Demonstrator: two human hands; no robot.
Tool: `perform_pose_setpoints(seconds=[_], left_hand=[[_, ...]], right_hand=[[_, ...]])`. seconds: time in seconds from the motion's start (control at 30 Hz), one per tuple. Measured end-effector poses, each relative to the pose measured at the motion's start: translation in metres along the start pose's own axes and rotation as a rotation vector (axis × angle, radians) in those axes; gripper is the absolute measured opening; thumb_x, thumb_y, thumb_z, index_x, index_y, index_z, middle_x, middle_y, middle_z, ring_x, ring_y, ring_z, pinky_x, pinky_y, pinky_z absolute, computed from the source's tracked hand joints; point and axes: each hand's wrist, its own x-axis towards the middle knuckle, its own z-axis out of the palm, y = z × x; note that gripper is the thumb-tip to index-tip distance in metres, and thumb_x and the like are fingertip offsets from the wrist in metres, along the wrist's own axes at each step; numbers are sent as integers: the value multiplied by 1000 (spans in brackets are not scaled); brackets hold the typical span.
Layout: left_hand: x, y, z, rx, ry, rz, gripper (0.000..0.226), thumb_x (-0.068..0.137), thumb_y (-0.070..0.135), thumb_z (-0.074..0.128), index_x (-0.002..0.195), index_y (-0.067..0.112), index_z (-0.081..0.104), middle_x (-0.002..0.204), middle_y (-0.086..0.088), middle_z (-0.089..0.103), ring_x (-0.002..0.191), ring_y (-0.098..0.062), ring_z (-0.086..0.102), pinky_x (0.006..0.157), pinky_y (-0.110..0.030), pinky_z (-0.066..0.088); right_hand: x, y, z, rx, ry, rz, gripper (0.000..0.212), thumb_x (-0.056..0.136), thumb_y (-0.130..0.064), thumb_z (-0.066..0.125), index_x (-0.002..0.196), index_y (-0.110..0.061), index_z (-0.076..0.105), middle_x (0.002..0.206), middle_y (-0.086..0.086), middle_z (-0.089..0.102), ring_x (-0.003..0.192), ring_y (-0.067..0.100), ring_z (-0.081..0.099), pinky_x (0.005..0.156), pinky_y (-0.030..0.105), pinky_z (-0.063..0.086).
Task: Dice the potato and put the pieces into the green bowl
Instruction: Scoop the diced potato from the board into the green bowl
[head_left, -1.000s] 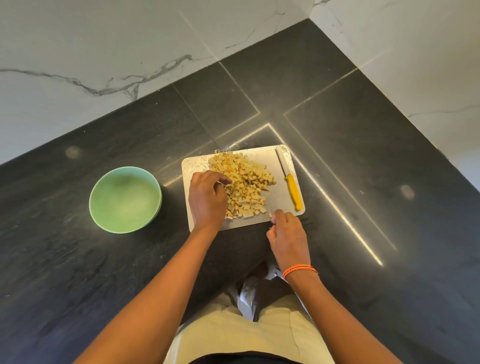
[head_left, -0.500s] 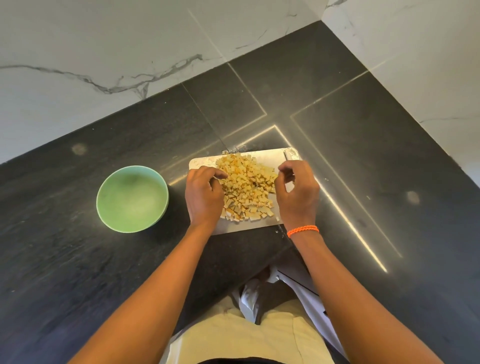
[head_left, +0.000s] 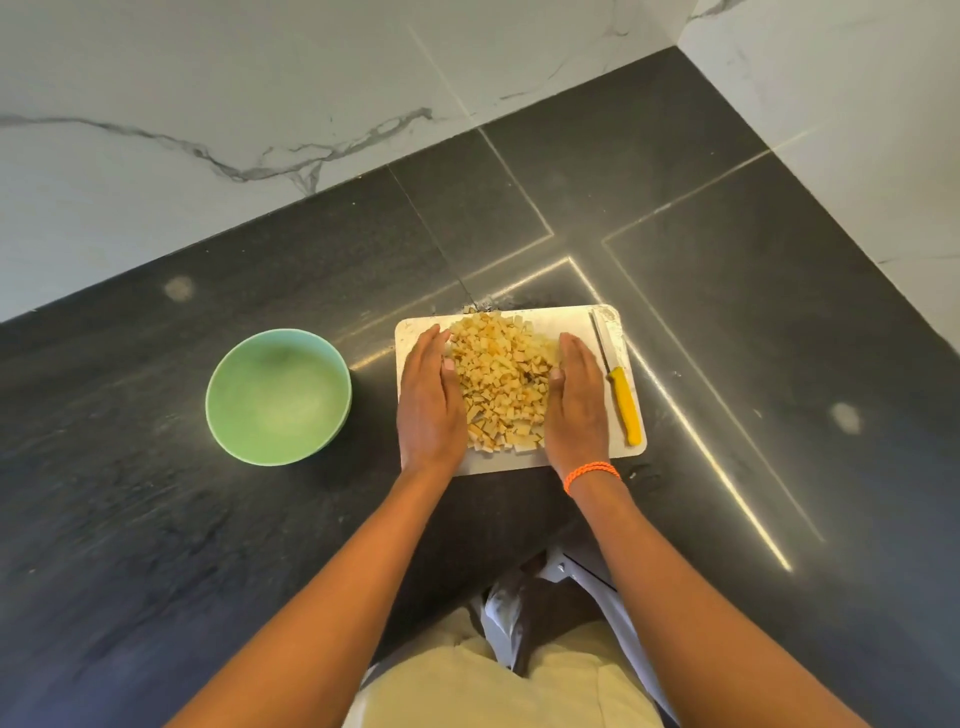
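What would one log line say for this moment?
stage: gathering | dice: piled on board | left hand, right hand: flat, flanking pile | bowl: empty | knife: on board

Tabletop (head_left: 156, 519): dark polished stone, glossy streaks. Left of cutting board (head_left: 571, 317), green bowl (head_left: 234, 395) smooth, satin. Knife (head_left: 623, 405) handle yellow plastic.

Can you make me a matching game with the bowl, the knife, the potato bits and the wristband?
Things:
1. bowl
2. knife
3. potato bits
4. wristband

Places:
A. between the two hands
B. on the right wrist
C. on the counter, left of the board
D. at the board's right edge

Pairs: 1-C, 2-D, 3-A, 4-B
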Motion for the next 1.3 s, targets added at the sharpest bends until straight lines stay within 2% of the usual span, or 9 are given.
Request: perform_pose_setpoints(seconds=[0.07, 0.2, 0.33, 0.43, 0.57, 0.8, 0.97, 1.13, 1.3], left_hand=[[-2, 4, 5, -34, -30, 2, 46, 116, 32, 32, 158, 21, 45, 165, 6, 41, 154, -9, 32, 127, -38, 29], [-1, 11, 11, -133, -105, 59, 47, 114, 35, 32, 156, 20, 49, 163, 6, 45, 151, -8, 37, 125, -40, 34], [6, 0, -4, -204, 28, 78, 37, 114, 24, 42, 146, 17, 59, 149, 2, 60, 139, -12, 53, 117, -46, 45], [12, -10, -12, -198, 66, 103, 32, 113, 16, 44, 139, 14, 62, 138, 1, 64, 129, -15, 59, 108, -48, 50], [13, -9, -11, -118, 35, 117, 33, 114, 20, 41, 142, 16, 57, 140, 3, 59, 130, -14, 56, 107, -45, 50], [11, -13, -8, -73, 48, 115, 39, 113, 30, 34, 144, 16, 53, 141, -1, 59, 128, -18, 58, 106, -47, 50], [10, -10, -9, -24, 45, 121, 38, 111, 27, 36, 142, 16, 55, 139, 0, 59, 126, -16, 57, 104, -44, 51], [9, -10, -8, 2, 37, 114, 38, 111, 27, 36, 142, 17, 55, 139, -1, 59, 127, -17, 56, 105, -45, 51], [7, -6, -7, 40, 6, 136, 39, 112, 28, 35, 143, 17, 55, 144, -2, 57, 132, -16, 53, 111, -38, 47]], right_hand=[[-5, -1, 10, -2, 1, -48, 45, 112, -27, 32, 157, -21, 36, 160, -7, 34, 145, -3, 25, 112, 0, 9], [-3, -2, 3, 53, 130, -116, 38, 107, -12, 34, 134, -16, 60, 136, 0, 58, 130, 12, 50, 114, 20, 37], [14, -4, -7, -36, 161, -207, 31, 103, -7, 42, 123, -13, 65, 125, 3, 62, 119, 18, 53, 103, 6, 31], [36, -11, -4, -137, 46, -355, 30, 105, -10, 43, 128, -10, 63, 128, 7, 62, 119, 19, 53, 106, 19, 37], [75, -35, 11, -219, -109, -553, 35, 102, -3, 43, 133, -6, 60, 127, 10, 61, 119, 23, 52, 104, 36, 45], [114, -61, 36, -457, -424, -861, 49, 94, 3, 44, 133, -19, 64, 133, -1, 58, 125, 20, 48, 104, 38, 43], [114, -46, 21, -464, -345, -757, 37, 91, 4, 46, 118, -12, 65, 113, 2, 58, 102, 21, 51, 82, 41, 53], [96, -23, 3, -357, -265, -592, 36, 89, 6, 45, 113, -11, 65, 111, 2, 58, 100, 21, 51, 76, 42, 52], [60, -8, -15, -175, -119, -511, 27, 100, -1, 44, 107, -11, 69, 105, 3, 65, 98, 17, 58, 82, 24, 48]])
